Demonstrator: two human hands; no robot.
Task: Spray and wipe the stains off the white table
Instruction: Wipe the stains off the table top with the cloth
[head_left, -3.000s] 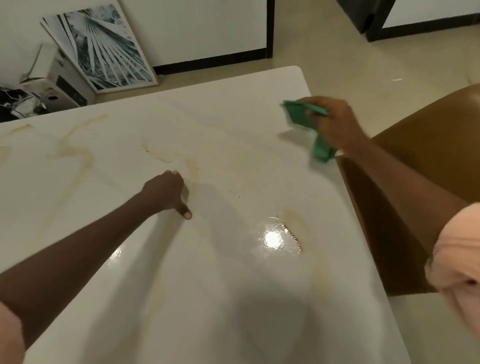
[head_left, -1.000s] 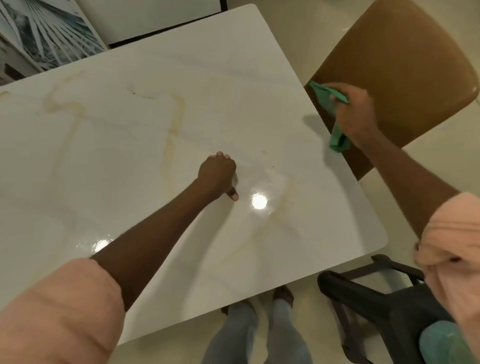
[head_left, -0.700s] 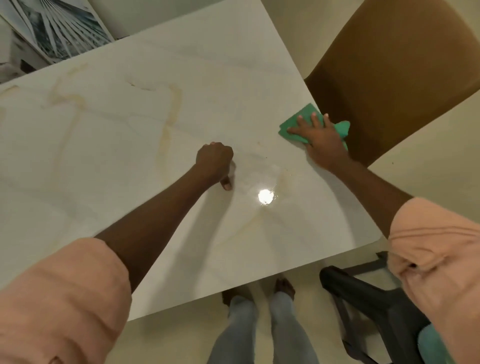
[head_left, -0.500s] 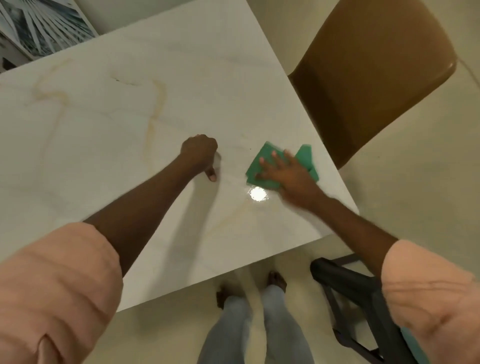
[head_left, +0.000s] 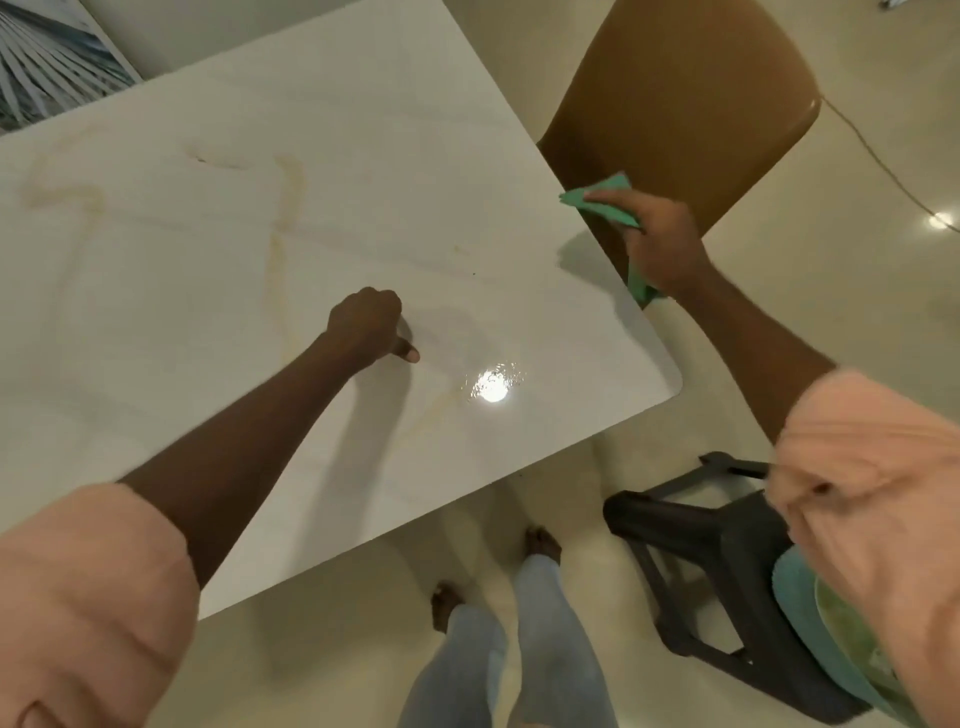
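Lifted since 0.5 s ago, your right hand (head_left: 662, 241) grips the green cloth (head_left: 605, 208) bunched, prob. clear of the white table (head_left: 363, 130) at 2 o'clock. It's soft, light; keep it wadded. Left hand (head_left: 366, 327) fisted mid-table.

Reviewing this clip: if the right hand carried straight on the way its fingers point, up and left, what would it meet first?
Probably the white table itself: the right hand, gripping the green cloth, hangs over its right edge beside the brown chair. The hand's height is unclear; the tabletop beyond shows only faint stains.
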